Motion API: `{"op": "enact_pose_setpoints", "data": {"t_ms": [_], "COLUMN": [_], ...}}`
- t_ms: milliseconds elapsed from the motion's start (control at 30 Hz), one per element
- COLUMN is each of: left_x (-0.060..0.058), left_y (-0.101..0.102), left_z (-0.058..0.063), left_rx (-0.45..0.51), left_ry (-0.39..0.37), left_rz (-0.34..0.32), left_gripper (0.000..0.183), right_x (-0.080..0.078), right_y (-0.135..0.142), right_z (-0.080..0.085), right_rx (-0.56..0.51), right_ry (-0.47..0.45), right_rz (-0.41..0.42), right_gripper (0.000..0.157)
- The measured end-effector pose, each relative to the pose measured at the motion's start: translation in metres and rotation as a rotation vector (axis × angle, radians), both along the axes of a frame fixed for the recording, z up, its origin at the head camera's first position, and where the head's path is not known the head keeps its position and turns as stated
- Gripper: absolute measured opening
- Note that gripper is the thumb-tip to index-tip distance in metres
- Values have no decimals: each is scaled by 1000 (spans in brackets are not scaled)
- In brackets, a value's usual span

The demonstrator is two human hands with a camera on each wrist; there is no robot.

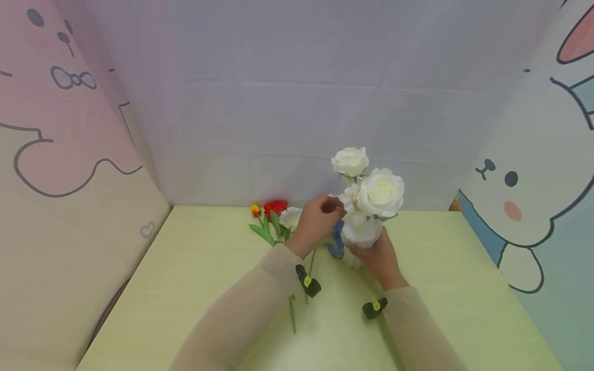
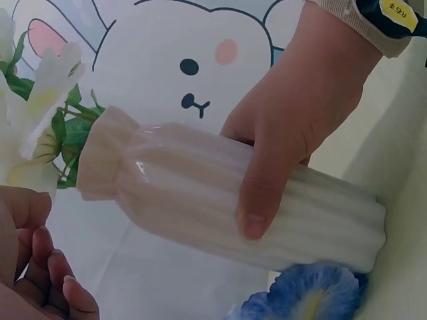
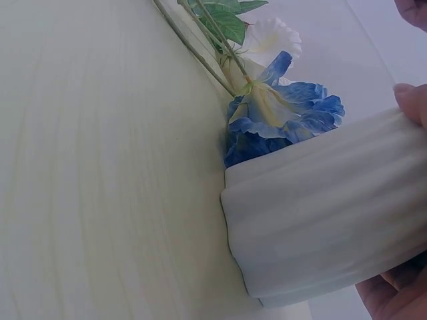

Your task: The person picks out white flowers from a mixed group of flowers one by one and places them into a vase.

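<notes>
My right hand [image 1: 382,260] grips the side of a white fluted vase [image 2: 180,177], its thumb laid across the front. The vase stands upright, its base on the table. Two white roses [image 1: 381,192] and another white flower with open petals [image 2: 50,100] rise from its ruffled mouth, green leaves below them. Beside these blooms is my left hand [image 1: 317,224], its fingers bent and fingertips right at the white petals; I cannot tell whether they pinch one. A blue flower [image 3: 287,110] lies on the table against the left side of the vase's foot.
Left of the vase lie a red flower [image 1: 276,206], a small orange-yellow tulip [image 1: 256,210] and a white flower [image 1: 290,217], their stems pointing toward me. A pale cloth [image 1: 260,118] hangs behind the table [image 1: 199,268], and cartoon-printed cloths [image 1: 524,206] flank it.
</notes>
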State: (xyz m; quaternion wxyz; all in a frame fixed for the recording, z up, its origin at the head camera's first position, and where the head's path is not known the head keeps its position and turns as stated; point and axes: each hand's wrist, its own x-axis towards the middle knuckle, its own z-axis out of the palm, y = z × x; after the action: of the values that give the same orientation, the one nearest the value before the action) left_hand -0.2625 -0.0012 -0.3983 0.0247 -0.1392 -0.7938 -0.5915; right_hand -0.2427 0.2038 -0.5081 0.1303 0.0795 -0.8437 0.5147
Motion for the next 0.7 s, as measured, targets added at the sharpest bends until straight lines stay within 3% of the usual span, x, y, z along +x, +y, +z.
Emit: {"op": "enact_pose_setpoints", "data": {"t_ms": [167,333,533,700], "left_x": [-3,-2,3,11], "left_y": [-14,-31,-49,-59], "left_z": [4,8,4,-4], "left_rx": [4,-40,-71,-54], "left_ry": [14,107,222,251], "left_rz": [-1,25,73,135], "left_gripper": [10,8,5,6], "right_x": [-1,-2,-1,-1], "right_y": [1,1,1,2], "right_z": [0,-1,-3,-2], "right_rx": [-17,-27,-17,-11], "right_ry": [9,11,-2,-1], "right_rz": [22,25,14,18], "right_gripper": [82,81,82,83]}}
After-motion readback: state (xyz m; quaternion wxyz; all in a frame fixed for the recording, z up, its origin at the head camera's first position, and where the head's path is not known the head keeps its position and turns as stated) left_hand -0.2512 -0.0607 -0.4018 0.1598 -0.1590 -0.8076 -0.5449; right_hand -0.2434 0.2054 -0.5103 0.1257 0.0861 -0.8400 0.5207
